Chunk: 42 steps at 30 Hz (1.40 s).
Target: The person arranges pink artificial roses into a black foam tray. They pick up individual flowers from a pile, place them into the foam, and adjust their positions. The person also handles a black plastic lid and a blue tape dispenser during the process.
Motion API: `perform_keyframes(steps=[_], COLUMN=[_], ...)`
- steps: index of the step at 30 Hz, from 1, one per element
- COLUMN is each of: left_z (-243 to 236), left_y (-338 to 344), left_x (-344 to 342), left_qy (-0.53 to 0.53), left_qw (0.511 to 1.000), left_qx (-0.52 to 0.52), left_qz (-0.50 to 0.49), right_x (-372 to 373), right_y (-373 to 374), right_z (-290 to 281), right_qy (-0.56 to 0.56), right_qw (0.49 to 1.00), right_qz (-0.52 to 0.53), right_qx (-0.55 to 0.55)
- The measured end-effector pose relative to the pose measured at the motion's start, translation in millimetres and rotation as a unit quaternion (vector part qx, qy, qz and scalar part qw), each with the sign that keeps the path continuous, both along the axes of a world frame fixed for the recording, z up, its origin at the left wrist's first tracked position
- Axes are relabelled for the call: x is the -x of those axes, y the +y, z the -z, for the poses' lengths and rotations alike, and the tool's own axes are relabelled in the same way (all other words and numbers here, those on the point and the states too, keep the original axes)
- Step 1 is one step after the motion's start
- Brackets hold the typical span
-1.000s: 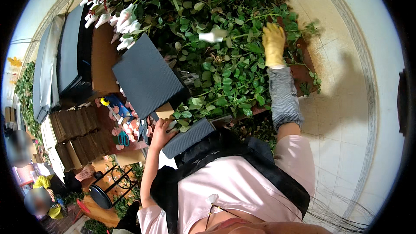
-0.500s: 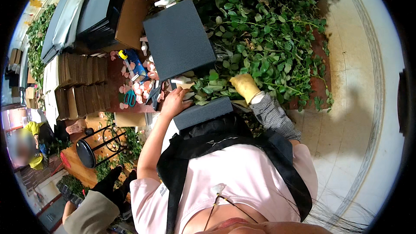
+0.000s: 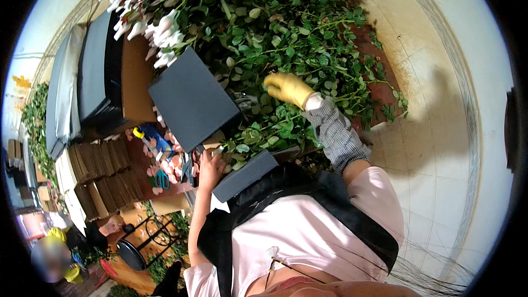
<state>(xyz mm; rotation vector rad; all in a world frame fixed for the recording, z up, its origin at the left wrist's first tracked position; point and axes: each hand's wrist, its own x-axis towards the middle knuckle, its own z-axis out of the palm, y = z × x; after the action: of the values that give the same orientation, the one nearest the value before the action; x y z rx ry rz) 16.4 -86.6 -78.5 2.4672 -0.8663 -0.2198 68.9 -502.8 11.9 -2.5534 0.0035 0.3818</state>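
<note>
My bare left hand [image 3: 210,168] has its fingers bent around the left end of a leafy bundle [image 3: 257,137], beside a piece of brown cardboard; what lies under the fingers is hidden. Over the pile of green leafy stems [image 3: 308,38] is my right hand [image 3: 289,89], in a yellow glove with a grey checked sleeve. Its fingers are drawn together among the leaves, and anything between them is hidden. A dark corrugated sheet [image 3: 192,99] lies just beyond the left hand. Another dark corrugated piece [image 3: 245,176] is at the bundle's near side, against my black apron.
Black-handled scissors [image 3: 188,169], teal scissors [image 3: 161,179] and pink petals [image 3: 175,171] lie left of my hand. Further left are stacked brown cardboard pieces [image 3: 104,170] and large dark sheets [image 3: 99,74]. White-sleeved flower heads [image 3: 168,30] lie beyond. A stool [image 3: 132,254] stands lower left.
My right hand has moved forward, further over the leafy stems. My left hand stays by the bundle's left end. The whole view has turned and shifted.
</note>
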Motion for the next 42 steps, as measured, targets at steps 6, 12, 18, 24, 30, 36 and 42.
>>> perform_keyframes(steps=[6,12,18,24,30,36,42], left_z=[13.2,0.3,-2.0,2.0,11.2,8.0,18.1], left_y=[-1.2,5.9,-0.3,-5.0,6.2,-0.6,8.3], left_x=[-7.9,-1.7,-12.0,-8.6,-0.5,-1.4,-3.5], left_qy=[0.014,0.014,0.025,0.003,0.007,0.007,-0.004], left_qw=[1.000,0.999,0.998,1.000,1.000,1.000,1.000], left_qx=[-0.007,-0.006,-0.033,-0.020,0.007,0.006,0.011], left_qz=[0.019,0.035,0.044,0.019,-0.006,0.000,-0.005], right_x=[-83.9,-104.0,-88.7,-87.1,-34.8,4.5,-32.1], right_y=[-94.0,-73.9,-85.0,-99.7,-64.7,-156.7,-38.9], right_z=[88.8,-2.2,-66.5,-116.6,-126.0,-48.9,-91.9], right_qy=[-0.430,-0.402,-0.562,-0.529,-0.503,-0.382,-0.329], right_qw=[0.846,0.852,0.755,0.793,0.850,0.860,0.923], right_qz=[0.141,0.237,0.277,0.301,0.100,0.230,0.196], right_qx=[0.281,0.238,0.193,0.024,0.123,0.250,-0.044])
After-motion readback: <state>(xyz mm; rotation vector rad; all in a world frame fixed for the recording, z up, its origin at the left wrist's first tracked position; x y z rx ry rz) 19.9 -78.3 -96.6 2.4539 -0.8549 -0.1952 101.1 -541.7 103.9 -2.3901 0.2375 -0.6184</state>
